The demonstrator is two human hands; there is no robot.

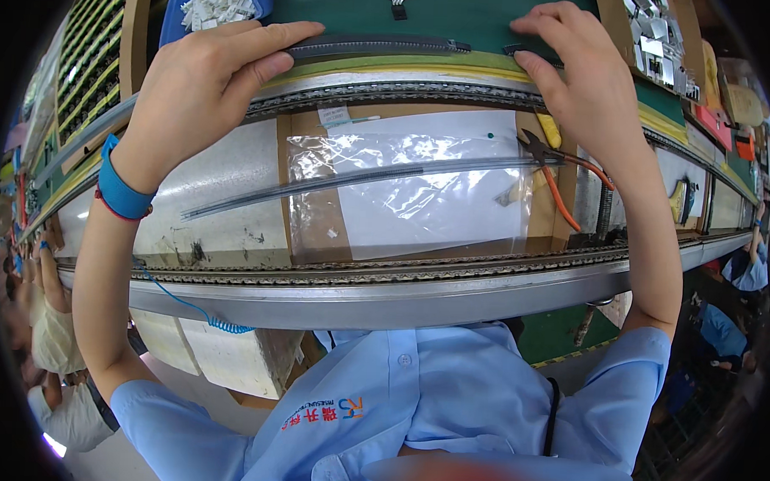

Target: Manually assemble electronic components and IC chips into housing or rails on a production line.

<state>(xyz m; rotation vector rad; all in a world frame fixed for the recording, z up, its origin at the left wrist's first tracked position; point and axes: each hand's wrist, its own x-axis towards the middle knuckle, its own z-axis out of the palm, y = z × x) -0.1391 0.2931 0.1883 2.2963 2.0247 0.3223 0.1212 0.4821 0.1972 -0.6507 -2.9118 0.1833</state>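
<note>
My left hand point(208, 86), with a blue wrist band point(120, 185), is closed on one end of a long dark ridged strip point(383, 45), thumb below and fingers above. The strip lies along the far edge of the rail, on the green mat. My right hand point(577, 73) is at the right, fingers curved and thumb stretched toward the strip's far end. A short black piece point(512, 50) sits between its thumb and fingers, partly hidden by them. A small gap separates the piece from the strip.
A blue bin point(262, 3) of white parts stands far left, and a box of shiny metal parts point(663, 47) far right. A black part point(397, 2) lies on the mat point(461, 18). Between the chain rails are clear plastic bags point(421, 191), thin grey strips and orange-handled cutters point(565, 175).
</note>
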